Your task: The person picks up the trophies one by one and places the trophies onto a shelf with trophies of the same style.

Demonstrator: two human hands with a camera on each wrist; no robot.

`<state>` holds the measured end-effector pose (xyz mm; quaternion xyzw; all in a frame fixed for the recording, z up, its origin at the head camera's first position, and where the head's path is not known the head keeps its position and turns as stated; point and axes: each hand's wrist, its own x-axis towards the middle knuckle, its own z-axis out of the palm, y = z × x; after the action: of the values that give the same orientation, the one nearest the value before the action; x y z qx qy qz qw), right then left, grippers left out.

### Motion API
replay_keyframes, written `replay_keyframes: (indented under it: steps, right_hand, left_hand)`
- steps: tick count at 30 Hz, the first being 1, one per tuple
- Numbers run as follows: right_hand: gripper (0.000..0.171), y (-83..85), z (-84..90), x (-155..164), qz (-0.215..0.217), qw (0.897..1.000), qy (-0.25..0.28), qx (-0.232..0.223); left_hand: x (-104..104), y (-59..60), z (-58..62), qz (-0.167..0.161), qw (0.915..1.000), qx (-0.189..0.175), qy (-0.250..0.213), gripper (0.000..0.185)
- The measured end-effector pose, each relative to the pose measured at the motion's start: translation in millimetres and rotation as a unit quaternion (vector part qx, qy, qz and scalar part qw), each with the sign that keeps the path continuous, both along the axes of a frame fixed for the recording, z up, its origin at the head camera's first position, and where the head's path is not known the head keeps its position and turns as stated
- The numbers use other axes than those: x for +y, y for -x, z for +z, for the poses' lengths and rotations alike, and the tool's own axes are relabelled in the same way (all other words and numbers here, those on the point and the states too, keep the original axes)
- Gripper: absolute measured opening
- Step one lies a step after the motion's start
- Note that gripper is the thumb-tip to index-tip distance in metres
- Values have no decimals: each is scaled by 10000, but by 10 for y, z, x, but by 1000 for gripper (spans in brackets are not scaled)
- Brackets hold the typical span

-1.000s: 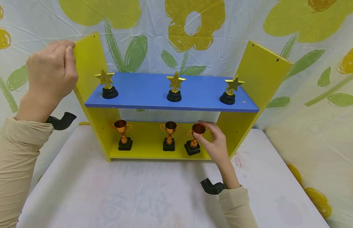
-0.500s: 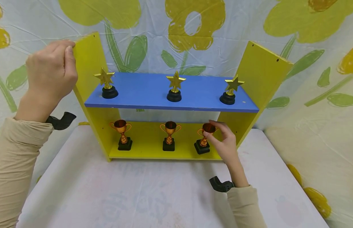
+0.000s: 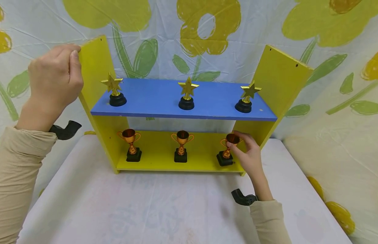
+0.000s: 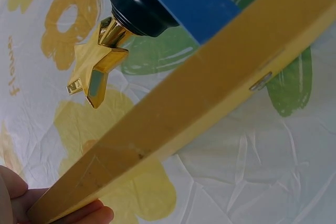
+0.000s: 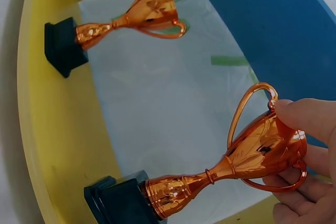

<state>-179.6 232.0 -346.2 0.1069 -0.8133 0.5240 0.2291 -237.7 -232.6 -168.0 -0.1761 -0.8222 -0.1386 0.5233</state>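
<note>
My right hand (image 3: 249,152) pinches a bronze-coloured trophy cup (image 3: 227,151) by its bowl, thumb in front and fingers behind. In the right wrist view this trophy cup (image 5: 257,153) tilts slightly, its black square base close over the lower yellow shelf board. Up at the left, my left hand (image 3: 56,74) grips the top front corner of the yellow side panel (image 3: 95,67); the left wrist view shows fingers (image 4: 92,214) wrapped around the panel's end. Two more bronze trophy cups stand upright on the lower board, one in the middle (image 3: 181,145) and one at the left (image 3: 132,145).
On the blue upper shelf (image 3: 152,95) stand three gold star trophies, at left (image 3: 115,89), middle (image 3: 187,93) and right (image 3: 247,96). The right yellow side panel (image 3: 277,78) rises beside my right hand. A white-covered table (image 3: 152,203) lies in front; a flowered cloth hangs behind.
My right hand has moved the trophy cup rightward along the lower board, away from the middle cup and toward the right panel. My left hand keeps its grip in place.
</note>
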Motion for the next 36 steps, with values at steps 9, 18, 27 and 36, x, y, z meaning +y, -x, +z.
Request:
replay_keyframes:
  steps: [9, 18, 27, 36]
  right_hand:
    - [45, 101, -163, 99, -366, 9990, -236, -119]
    - [45, 261, -440, 282, -620, 9975, -320, -69]
    - [43, 279, -492, 240, -1039, 9939, -355, -38]
    - [39, 315, -532, 213, -1264, 9890, -630, 429]
  left_hand:
    - [-8, -2, -4, 50, 10000, 14, 11, 42]
    - [3, 0, -8, -10, 10000, 24, -15, 41]
    - [-6, -1, -6, -12, 10000, -5, 29, 42]
    - [-4, -2, -4, -7, 10000, 24, -26, 41]
